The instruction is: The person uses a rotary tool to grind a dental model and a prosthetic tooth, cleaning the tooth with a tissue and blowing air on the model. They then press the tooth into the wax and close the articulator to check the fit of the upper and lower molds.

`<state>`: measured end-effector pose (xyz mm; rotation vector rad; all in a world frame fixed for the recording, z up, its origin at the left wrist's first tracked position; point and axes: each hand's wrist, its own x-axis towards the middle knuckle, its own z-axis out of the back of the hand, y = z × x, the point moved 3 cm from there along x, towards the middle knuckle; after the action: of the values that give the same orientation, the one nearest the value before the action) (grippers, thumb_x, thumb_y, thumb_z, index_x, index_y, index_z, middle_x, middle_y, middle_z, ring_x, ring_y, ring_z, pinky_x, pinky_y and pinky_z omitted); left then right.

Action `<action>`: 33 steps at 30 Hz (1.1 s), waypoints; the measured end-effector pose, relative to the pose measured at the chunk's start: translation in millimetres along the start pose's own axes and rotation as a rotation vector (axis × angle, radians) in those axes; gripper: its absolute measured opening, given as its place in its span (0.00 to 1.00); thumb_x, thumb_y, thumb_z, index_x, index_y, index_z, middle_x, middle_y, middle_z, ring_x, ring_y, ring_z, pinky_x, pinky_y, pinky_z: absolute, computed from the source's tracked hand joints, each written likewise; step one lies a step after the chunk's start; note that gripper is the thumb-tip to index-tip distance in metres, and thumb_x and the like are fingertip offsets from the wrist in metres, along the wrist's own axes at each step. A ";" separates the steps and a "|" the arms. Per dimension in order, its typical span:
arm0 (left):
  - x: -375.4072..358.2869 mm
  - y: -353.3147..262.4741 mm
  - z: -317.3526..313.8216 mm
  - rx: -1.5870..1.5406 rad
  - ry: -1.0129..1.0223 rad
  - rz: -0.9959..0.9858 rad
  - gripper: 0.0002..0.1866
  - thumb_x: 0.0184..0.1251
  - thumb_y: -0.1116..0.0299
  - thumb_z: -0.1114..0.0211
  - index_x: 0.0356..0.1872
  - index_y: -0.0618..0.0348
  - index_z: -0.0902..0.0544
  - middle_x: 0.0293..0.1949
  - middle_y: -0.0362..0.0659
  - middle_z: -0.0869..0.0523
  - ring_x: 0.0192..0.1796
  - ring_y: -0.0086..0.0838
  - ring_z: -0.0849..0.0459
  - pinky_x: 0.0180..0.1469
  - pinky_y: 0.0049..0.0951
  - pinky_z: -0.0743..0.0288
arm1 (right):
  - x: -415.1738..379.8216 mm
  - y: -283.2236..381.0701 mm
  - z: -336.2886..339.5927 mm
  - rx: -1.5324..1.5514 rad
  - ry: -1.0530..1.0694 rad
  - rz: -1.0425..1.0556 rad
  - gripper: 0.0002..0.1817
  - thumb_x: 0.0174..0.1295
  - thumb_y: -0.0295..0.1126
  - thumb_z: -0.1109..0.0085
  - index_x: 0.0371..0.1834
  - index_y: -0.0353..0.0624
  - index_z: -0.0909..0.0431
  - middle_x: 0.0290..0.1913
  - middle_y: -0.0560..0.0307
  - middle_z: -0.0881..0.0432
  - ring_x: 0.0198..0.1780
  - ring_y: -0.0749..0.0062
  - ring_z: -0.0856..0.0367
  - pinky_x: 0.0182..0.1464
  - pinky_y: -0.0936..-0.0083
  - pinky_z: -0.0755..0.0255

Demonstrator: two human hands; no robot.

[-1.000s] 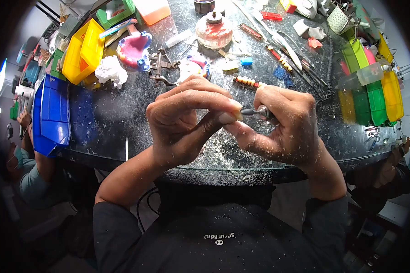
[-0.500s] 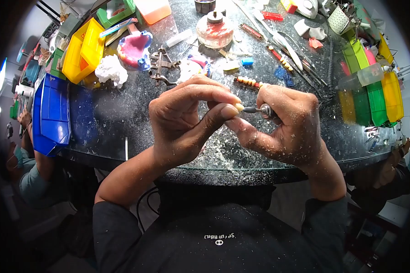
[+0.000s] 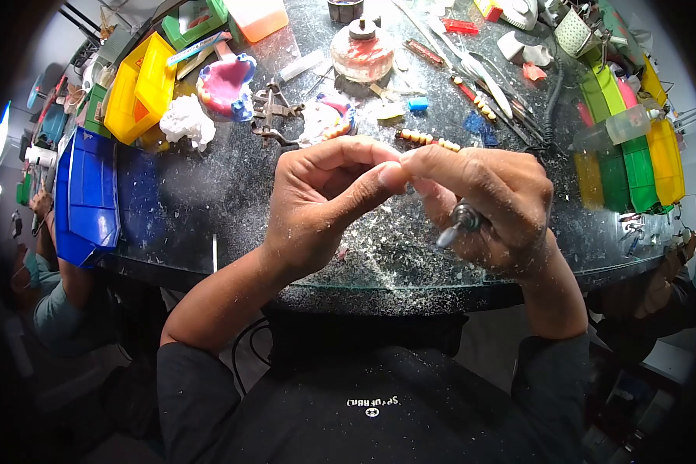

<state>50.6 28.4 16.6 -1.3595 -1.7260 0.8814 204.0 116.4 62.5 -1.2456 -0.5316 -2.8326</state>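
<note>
My left hand (image 3: 329, 197) is closed in a pinch at the middle, thumb against the index finger. The small artificial tooth that showed there a moment ago is now hidden by the fingertips. My right hand (image 3: 491, 197) grips a rotary handpiece (image 3: 465, 218), its grey bur pointing down and left, away from the pinch. The right index finger and thumb meet the left fingertips. Beyond the hands lie a strip of artificial teeth (image 3: 421, 138), a dental cast (image 3: 329, 117) and a metal articulator (image 3: 274, 112). Pale shavings dust both hands.
Shavings cover the dark bench (image 3: 243, 201). Further back are a glass spirit burner (image 3: 362, 52), a cast with pink wax (image 3: 226, 87) and crumpled white tissue (image 3: 187, 122). Blue (image 3: 89, 197) and yellow bins (image 3: 141, 89) stand left, green bins (image 3: 639, 174) right. Other people sit at both sides.
My right hand has turned, swinging the bur away from the tooth to point down and left. Its fingers have come up to the left fingertips, and the tooth has gone out of sight.
</note>
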 end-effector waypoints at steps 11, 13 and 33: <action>2.8 4.3 5.4 -0.039 0.031 0.080 0.12 0.69 0.69 0.34 0.47 0.66 0.15 0.38 0.44 0.12 0.38 0.20 0.18 0.42 0.20 0.27 | 1.8 -3.1 0.9 0.067 -0.042 -0.180 0.11 0.57 0.29 0.31 0.39 0.36 0.20 0.30 0.55 0.15 0.19 0.78 0.25 0.23 0.78 0.30; 4.4 4.2 7.7 0.005 0.018 0.075 0.13 0.71 0.69 0.37 0.49 0.68 0.16 0.38 0.46 0.14 0.38 0.22 0.20 0.43 0.23 0.28 | 4.4 -3.7 4.1 0.004 0.031 -0.253 0.16 0.56 0.37 0.30 0.38 0.36 0.21 0.27 0.55 0.19 0.18 0.78 0.27 0.22 0.76 0.32; 5.5 0.6 5.3 0.024 0.001 0.048 0.08 0.66 0.75 0.32 0.43 0.67 0.14 0.40 0.46 0.12 0.41 0.24 0.14 0.49 0.24 0.19 | -1.4 -5.3 -2.8 -0.328 0.259 -0.349 0.30 0.55 0.61 0.34 0.23 0.41 0.24 0.17 0.55 0.24 0.18 0.64 0.20 0.20 0.69 0.28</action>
<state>45.4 33.6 14.4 -1.3906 -1.6832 0.9246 202.2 120.4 58.1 -0.8577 -0.3071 -3.4193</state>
